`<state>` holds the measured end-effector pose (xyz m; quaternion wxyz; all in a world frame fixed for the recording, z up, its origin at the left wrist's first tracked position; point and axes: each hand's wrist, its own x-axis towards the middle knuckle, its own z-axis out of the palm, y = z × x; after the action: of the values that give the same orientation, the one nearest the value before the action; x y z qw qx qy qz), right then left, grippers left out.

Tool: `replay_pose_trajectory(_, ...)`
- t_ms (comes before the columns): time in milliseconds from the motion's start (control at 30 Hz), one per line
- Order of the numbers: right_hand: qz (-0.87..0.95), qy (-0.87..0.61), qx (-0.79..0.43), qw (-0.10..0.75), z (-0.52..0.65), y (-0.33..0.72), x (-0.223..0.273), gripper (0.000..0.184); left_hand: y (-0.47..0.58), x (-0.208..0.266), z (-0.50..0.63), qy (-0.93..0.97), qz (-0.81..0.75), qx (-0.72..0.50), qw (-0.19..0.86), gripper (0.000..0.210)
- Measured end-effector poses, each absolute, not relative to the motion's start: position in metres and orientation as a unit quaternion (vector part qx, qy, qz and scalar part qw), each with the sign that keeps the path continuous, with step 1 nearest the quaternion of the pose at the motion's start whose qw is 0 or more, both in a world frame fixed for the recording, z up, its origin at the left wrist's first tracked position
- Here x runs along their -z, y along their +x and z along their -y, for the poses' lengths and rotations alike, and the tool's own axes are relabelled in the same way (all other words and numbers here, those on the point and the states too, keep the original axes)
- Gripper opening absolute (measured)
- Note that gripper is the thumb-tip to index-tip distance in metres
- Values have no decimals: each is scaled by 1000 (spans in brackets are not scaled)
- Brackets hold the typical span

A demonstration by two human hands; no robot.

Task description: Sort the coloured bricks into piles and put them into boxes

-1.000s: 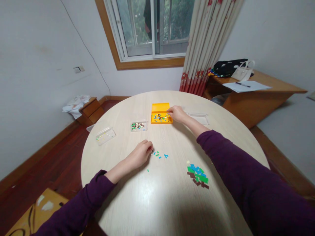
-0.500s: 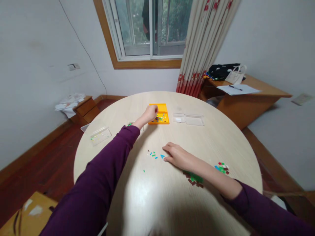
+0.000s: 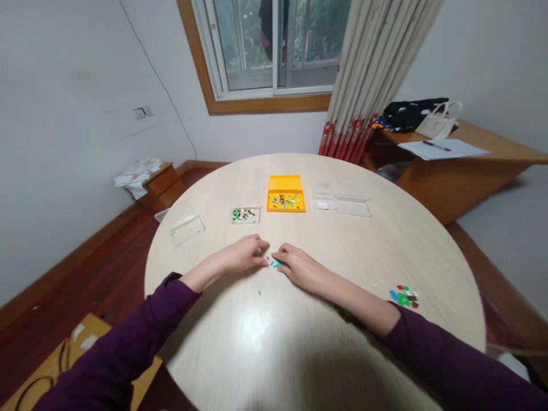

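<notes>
A small group of coloured pieces (image 3: 276,264), blue, green and brown, lies on the round table between my two hands. My left hand (image 3: 246,254) is just left of these pieces, its thumb and fingers bent but apart, with nothing visible in them. From the right, my right hand (image 3: 299,267) reaches over the pieces; its thumb and index finger are apart and partly cover some of them. One green piece (image 3: 259,293) lies alone nearer to me. Beyond the hands stands an open yellow case (image 3: 286,182) with many small coloured pieces in its front half.
A clear box (image 3: 257,220) of mixed pieces stands left of the yellow case. Farther left is another clear box (image 3: 188,231) with few pieces. An open clear box (image 3: 353,206) lies right. Larger coloured pieces (image 3: 405,297) are heaped at the right; another pile is mostly under my right forearm.
My left hand has come back from the yellow case to the loose pieces. The right hand has moved slightly left, closer over them. The view has shifted a little.
</notes>
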<state>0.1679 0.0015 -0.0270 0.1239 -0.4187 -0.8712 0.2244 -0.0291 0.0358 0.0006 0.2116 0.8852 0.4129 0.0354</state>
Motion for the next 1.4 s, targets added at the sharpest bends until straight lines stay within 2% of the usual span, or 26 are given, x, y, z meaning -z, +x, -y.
replay_pose_trajectory(167, 882, -400, -197, 151, -4, 163, 33, 24, -26, 14, -13, 859, -442, -93, 241, 10)
replay_pose_trajectory(433, 875, -448, -159, 86, 12, 156, 21, 18, -12, 22, -5, 870, -454, -69, 178, 22)
replay_pose_trajectory(667, 872, -460, -143, 86, 12, 153, 23, 18, -9, 28, 4, 872, -474, -36, 120, 23)
replay_pose_trajectory(900, 867, -468, -156, 72, 12, 159, 19, 22, -13, 19, 2, 859, -483, -77, 150, 20)
replay_pose_trajectory(1000, 868, -457, -173, 92, 14, 161, 21, 17, -16, 15, 2, 850, -487, -103, 170, 19)
replay_pose_trajectory(1100, 871, -438, -193, 107, 14, 159, 24, 22, -19, 10, 5, 836, -497, -117, 200, 16)
replay_pose_trajectory(1167, 882, -414, -197, 109, 12, 156, 27, 20, -21, 8, 8, 820, -511, -120, 226, 14)
replay_pose_trajectory(1233, 893, -394, -189, 110, 8, 153, 29, 16, -23, 5, 11, 806, -523, -121, 248, 14)
replay_pose_trajectory(1400, 904, -370, -151, 155, 3, 151, 38, 20, -26, -3, 19, 797, -524, -132, 269, 13)
